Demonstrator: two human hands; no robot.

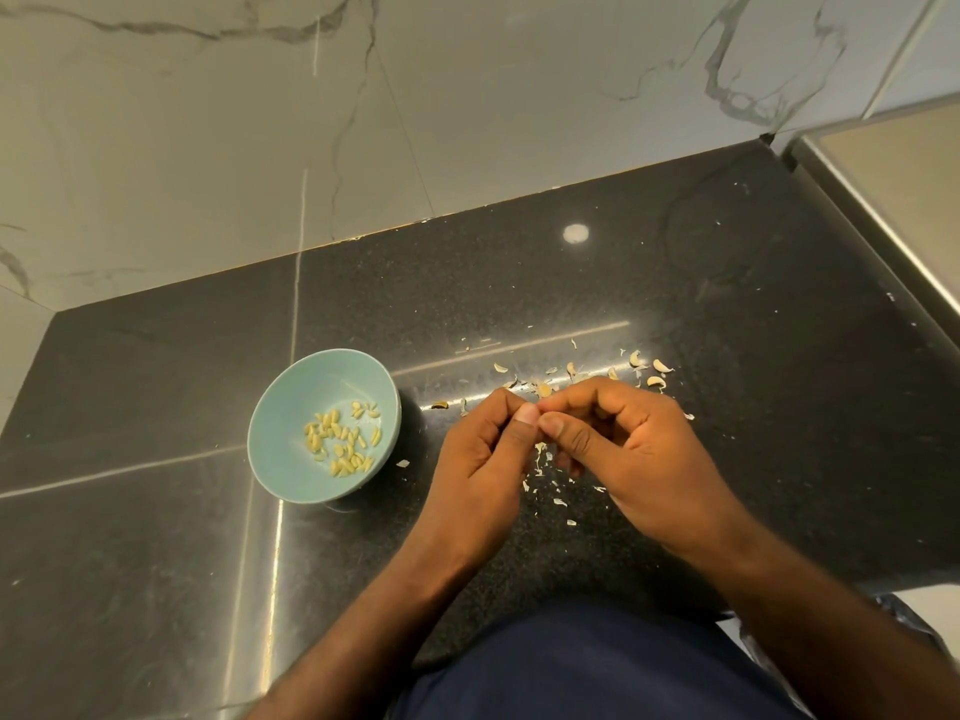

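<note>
My left hand and my right hand meet fingertip to fingertip above the black counter. Both pinch one small item between thumbs and forefingers; it is almost wholly hidden, so I cannot tell what it is. A pale blue bowl stands to the left of my hands and holds several peeled yellowish garlic cloves. Unpeeled garlic cloves lie on the counter just beyond my right hand. Papery skin flakes are scattered under and around my hands.
A marble-patterned wall rises behind the counter. A steel surface borders the counter at the right. My dark blue clothing fills the bottom centre, against the counter's front edge.
</note>
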